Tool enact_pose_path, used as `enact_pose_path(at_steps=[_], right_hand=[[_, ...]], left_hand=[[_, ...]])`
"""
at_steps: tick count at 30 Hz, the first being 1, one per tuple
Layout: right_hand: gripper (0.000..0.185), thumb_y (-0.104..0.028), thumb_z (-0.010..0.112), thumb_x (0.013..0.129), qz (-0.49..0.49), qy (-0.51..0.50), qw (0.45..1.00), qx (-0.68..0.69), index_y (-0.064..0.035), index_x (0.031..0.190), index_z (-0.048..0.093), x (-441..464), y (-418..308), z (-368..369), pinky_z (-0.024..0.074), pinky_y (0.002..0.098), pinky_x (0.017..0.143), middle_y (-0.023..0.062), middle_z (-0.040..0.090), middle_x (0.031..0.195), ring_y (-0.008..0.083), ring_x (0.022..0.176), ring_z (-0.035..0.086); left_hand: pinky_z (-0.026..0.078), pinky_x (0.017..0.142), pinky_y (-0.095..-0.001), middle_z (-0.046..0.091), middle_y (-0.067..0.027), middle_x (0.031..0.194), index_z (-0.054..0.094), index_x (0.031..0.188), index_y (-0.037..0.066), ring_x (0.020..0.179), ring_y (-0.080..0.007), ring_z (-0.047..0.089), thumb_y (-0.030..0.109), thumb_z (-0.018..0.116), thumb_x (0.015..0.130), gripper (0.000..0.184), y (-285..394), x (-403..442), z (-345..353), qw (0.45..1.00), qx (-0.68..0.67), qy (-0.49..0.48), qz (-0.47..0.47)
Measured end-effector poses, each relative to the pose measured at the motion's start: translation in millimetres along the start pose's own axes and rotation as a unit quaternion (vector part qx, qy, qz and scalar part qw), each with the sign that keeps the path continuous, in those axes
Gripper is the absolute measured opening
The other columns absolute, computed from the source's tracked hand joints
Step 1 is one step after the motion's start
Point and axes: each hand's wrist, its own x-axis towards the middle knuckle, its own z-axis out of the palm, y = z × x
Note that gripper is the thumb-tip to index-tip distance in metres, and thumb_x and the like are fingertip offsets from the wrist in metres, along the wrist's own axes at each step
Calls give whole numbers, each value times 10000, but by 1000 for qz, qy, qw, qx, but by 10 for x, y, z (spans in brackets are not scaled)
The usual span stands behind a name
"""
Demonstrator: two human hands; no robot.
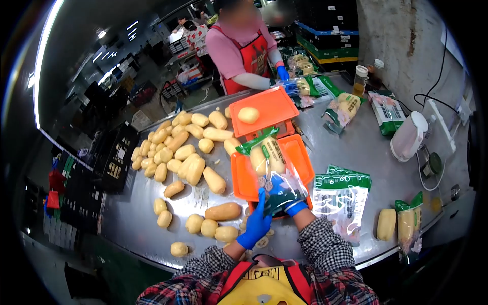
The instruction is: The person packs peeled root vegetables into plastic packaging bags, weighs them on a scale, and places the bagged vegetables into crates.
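A clear bag with a green top (268,157) holds pale root pieces and lies over the near orange scale tray (300,152). My left hand (256,222), in a blue glove, touches the bag's lower left edge, its fingers pointing up and pressed together. Under the clear film at the bag's lower end is my right hand (282,193), also blue-gloved, its fingers partly hidden by plastic. Peeled root pieces (195,169) are heaped left of the trays. Right of my right hand lie flat printed bags (341,198).
Across the table stands a co-worker (244,56) in a red apron, gloved hands at another bag. A second orange scale (264,109) bears one root piece. Filled bags (408,223), a kettle (409,136) and a bottle (360,81) stand or lie right. Black crates (114,157) are left.
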Motion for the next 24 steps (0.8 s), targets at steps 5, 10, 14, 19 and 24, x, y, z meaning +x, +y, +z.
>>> enact_pose_path(at_steps=[5, 10, 14, 19, 24], right_hand=[[240, -210, 653, 761, -110, 86, 983, -119, -53, 938, 610, -357, -104, 316, 466, 402, 789, 149, 614, 905, 316, 861, 598], [265, -166, 659, 759, -88, 31, 978, -187, -38, 989, 637, -970, -225, 235, 446, 460, 827, 189, 601, 941, 395, 898, 568], [186, -127, 632, 792, -108, 121, 986, -29, -45, 955, 668, -1429, -497, 106, 453, 449, 770, 141, 667, 936, 348, 792, 595], [157, -106, 653, 793, -30, 67, 997, -37, -53, 937, 684, -1924, -606, -17, 493, 391, 755, 124, 678, 916, 312, 841, 623], [173, -129, 653, 815, 22, 92, 995, -6, -57, 969, 686, -2042, -735, -65, 506, 390, 782, 125, 675, 945, 308, 888, 640]], left_hand=[[448, 923, -397, 373, -236, 1440, 49, 1512, 97, 1213, -381, 506, 41, 515, 823, 834, -92, -76, -24, 997, -8, 45, 67], [504, 702, -342, 611, -150, 936, 26, 1514, 103, 753, -262, 631, 73, 546, 856, 839, -247, -347, -40, 999, 2, 35, -26], [466, 558, -240, 558, -15, 835, 283, 1461, 84, 667, -85, 532, 236, 599, 923, 642, -573, -461, -11, 952, -271, 124, -76], [559, 629, -360, 593, -144, 1145, 416, 1342, 34, 907, -227, 618, 723, 363, 871, 836, -342, -270, -340, 882, -348, -62, -313], [515, 758, -572, 535, -183, 1268, 380, 1382, 79, 1074, -370, 574, 764, 338, 845, 872, -240, 39, -266, 796, -506, -194, -270]])
